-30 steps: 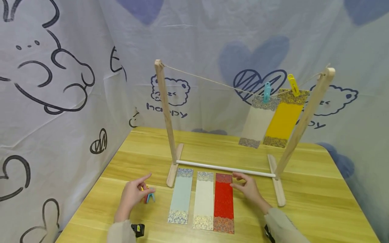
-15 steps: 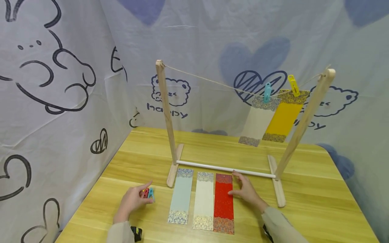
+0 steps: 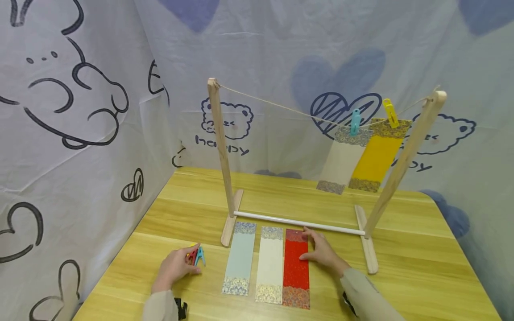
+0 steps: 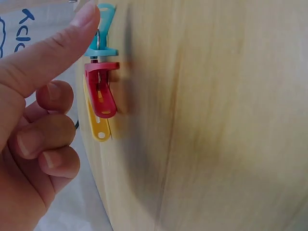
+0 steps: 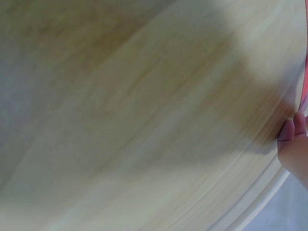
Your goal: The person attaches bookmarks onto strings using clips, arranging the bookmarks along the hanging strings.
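Observation:
Three small clothespins, red [image 4: 102,91], yellow [image 4: 98,127] and light blue [image 3: 199,256], stand close together on the table. Around them is my left hand [image 3: 174,266], its fingers loosely bent and its thumb stretched past the light blue one. In the left wrist view the thumb overlaps that clothespin. A red card [image 3: 296,267] with patterned ends lies flat at the right of a row. Over its right edge reaches my right hand [image 3: 323,252], thumb above the red part and fingertips at the upper corner. Only its fingertips show at the right wrist view's edge.
A pale blue card [image 3: 240,254] and a cream card [image 3: 269,263] lie left of the red one. Behind stands a wooden frame [image 3: 220,147] with a sagging string [image 3: 281,106]. A white card [image 3: 341,160] and a yellow card [image 3: 376,158] hang from it by clothespins.
My left hand has moved slightly down, uncovering more of the clothespins. My right hand has shifted a little left, its thumb lower and further over the red card.

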Tool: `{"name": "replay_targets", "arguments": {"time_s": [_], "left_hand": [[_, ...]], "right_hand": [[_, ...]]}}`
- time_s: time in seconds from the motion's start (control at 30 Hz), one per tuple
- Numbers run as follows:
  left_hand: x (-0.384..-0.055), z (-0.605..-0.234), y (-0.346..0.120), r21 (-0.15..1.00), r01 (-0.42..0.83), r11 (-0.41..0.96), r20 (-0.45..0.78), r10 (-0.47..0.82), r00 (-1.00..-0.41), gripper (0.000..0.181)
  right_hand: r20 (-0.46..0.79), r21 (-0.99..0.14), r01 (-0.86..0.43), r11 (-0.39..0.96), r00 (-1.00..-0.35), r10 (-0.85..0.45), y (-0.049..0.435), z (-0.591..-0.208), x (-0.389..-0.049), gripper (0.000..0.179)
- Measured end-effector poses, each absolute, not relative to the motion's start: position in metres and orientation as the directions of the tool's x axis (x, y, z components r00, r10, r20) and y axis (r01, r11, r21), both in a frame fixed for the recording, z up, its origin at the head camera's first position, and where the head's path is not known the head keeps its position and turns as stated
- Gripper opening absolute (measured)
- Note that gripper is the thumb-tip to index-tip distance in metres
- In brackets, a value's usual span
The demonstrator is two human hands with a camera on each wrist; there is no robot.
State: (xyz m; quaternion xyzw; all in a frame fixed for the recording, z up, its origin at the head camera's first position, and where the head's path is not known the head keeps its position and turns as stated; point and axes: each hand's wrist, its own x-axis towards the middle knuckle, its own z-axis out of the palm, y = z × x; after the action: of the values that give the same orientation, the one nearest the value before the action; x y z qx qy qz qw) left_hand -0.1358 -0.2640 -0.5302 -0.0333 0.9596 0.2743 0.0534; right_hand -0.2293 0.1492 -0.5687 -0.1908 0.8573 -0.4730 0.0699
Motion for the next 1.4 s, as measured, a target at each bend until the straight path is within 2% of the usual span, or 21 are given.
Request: {"name": "replay_targets", "arguments": {"time_s": [0.23,0.53,0.8,1.03,1.4], "left_hand": [[-0.138,-0.534,-0.264,0.491,-0.114,0.864,-0.156,-0.041,-0.987,0.078],[-0.141,-0.539,-0.266,0.444,-0.096,0.891,-0.15,-0.032,-0.988,0.081],[-0.146,-0.538,-0.266,0.436,-0.065,0.898,-0.159,0.006,-0.987,0.08],[-0.149,-0.536,-0.266,0.417,-0.048,0.907,-0.165,0.024,-0.986,0.071],[-0.148,-0.535,-0.266,0.431,-0.036,0.902,-0.122,0.019,-0.992,0.068]], "right_hand": [[0.076,-0.793,-0.303,0.529,-0.91,-0.407,0.15,-0.573,-0.233,0.068],[0.134,-0.748,-0.419,0.514,-0.855,-0.502,0.155,-0.576,-0.24,0.075],[0.092,-0.733,-0.429,0.527,-0.831,-0.549,0.157,-0.569,-0.241,0.086],[0.078,-0.704,-0.456,0.544,-0.811,-0.579,0.158,-0.569,-0.24,0.091],[-0.022,-0.693,-0.373,0.617,-0.845,-0.534,0.153,-0.564,-0.238,0.092]]}}
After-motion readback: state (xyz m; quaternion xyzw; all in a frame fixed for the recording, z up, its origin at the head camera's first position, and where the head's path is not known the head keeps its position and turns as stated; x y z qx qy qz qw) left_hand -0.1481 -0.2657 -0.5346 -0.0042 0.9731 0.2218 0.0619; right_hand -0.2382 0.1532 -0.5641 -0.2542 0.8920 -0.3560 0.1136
